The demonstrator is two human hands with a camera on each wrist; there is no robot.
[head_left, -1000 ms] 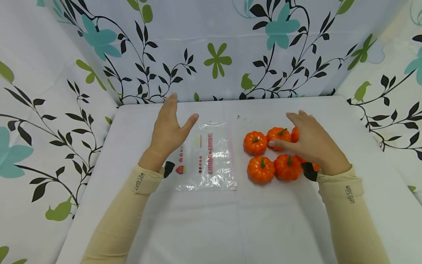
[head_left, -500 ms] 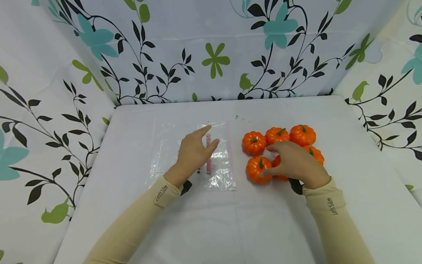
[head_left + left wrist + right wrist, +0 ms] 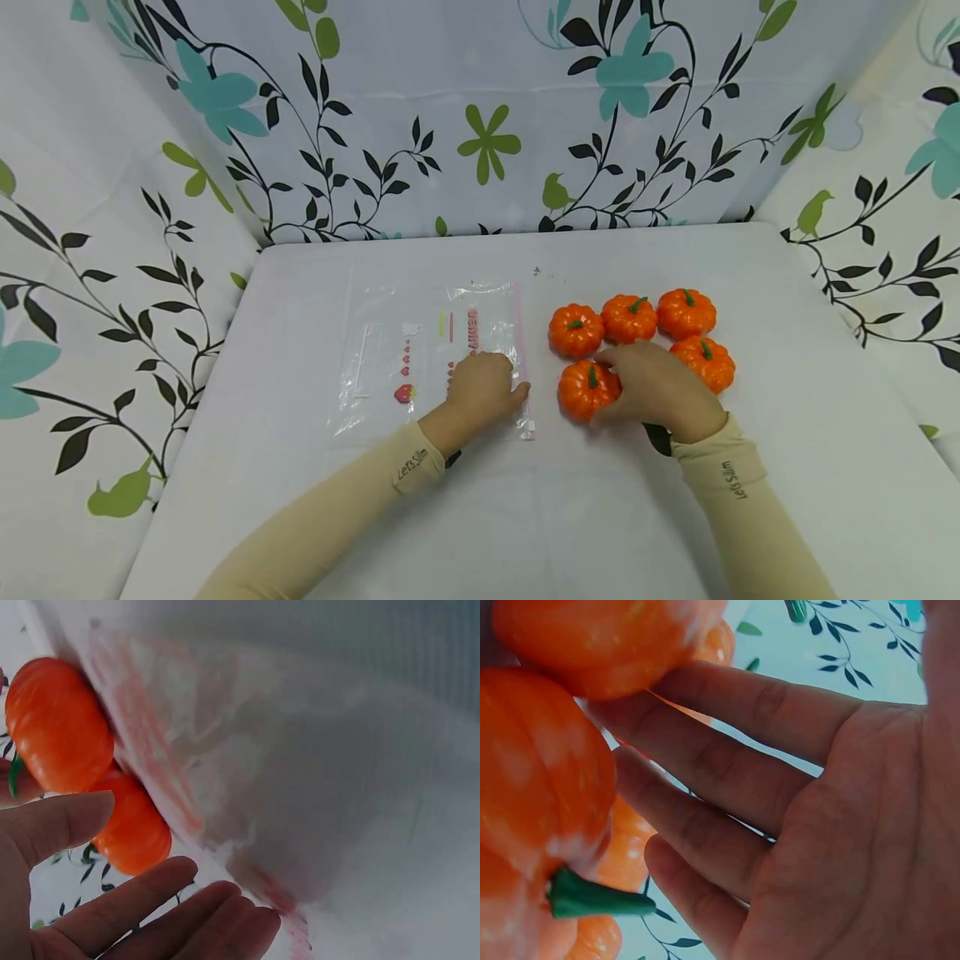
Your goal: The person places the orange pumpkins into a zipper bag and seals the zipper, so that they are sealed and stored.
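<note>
Lying on the white tabletop (image 3: 525, 517), a flat, clear plastic bag with a pink edge (image 3: 427, 346) sits under the left hand (image 3: 480, 387), fingers extended, thumb apart. Straight, slightly parted fingers of the right hand (image 3: 660, 387) reach a glossy orange, ribbed pumpkin with a green stem (image 3: 584, 392) beside the bag. Taking hold seems the present step; next probably calls for pinching the bag's edge and gripping the pumpkin.

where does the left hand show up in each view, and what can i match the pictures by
Head: the left hand is just below centre, over the clear bag.
Left wrist: lower left, fingers pointing right.
Right wrist: not in it.
Shared landmark: the orange pumpkins, in all three views.
</note>
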